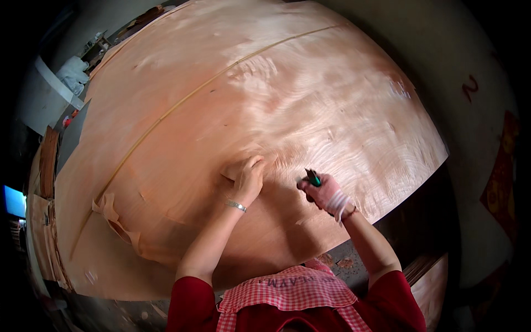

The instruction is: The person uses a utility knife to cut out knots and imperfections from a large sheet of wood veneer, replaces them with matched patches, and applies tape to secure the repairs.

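Note:
A large, thin sheet of reddish wood veneer [310, 127] spreads out in front of me, rippled and shiny in places. My left hand [250, 180], bare with a metal band at the wrist, is closed near the middle of the sheet. Its fingers pinch a small raised piece of veneer [232, 168]; whether this piece is loose or part of the sheet I cannot tell. To its right, my right hand [325, 193], in a pale pink glove with some fingers bare, grips a green-handled knife [313, 177] just above the sheet. The knife's dark tip points away from me.
A long, thin bamboo strip [182, 101] lies curved across the sheet. Torn veneer [117, 218] curls up at the left. Veneer stacks [48, 163] and a whitish plastic bag [73, 74] stand beyond the left edge. Beyond the right side is a wall [470, 50].

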`<state>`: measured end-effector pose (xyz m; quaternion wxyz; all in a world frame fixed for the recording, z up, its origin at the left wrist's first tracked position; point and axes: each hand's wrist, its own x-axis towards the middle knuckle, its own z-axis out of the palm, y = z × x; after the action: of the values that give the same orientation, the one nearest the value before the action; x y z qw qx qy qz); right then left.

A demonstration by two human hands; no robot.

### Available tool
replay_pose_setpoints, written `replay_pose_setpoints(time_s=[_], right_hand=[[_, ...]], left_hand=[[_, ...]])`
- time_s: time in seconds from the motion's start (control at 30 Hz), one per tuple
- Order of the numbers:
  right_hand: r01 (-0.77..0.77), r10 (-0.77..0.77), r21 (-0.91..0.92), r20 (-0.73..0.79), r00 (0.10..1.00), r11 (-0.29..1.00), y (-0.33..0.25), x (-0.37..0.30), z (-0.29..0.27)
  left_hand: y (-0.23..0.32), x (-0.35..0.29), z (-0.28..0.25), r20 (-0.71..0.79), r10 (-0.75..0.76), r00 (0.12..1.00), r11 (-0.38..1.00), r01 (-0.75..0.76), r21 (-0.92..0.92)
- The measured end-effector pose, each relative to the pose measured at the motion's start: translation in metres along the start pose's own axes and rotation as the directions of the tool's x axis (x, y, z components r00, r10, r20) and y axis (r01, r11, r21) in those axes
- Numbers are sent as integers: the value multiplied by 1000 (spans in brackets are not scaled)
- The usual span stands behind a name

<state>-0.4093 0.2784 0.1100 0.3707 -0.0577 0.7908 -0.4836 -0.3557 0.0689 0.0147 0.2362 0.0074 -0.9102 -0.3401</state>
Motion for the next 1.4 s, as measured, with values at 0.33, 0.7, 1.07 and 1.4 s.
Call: replay_pose_setpoints(time_s=[0.33, 0.7, 1.07, 1.4], right_hand=[[-20, 23, -160, 13, 1000, 987, 7, 114, 14], [-55, 57, -346, -4, 998, 937, -6, 107, 19], [-40, -86, -904, -84, 993, 426, -9, 102, -38], [22, -18, -8, 337, 941, 1000, -57, 127, 68]], left_hand=[[-30, 2, 39, 28, 45, 999, 989, -48, 141], [-9, 19, 19, 396, 82, 914, 842, -276, 463], [-5, 19, 15, 424, 72, 903, 880, -258, 400], [-16, -33, -8, 7, -192, 981, 934, 180, 309]])
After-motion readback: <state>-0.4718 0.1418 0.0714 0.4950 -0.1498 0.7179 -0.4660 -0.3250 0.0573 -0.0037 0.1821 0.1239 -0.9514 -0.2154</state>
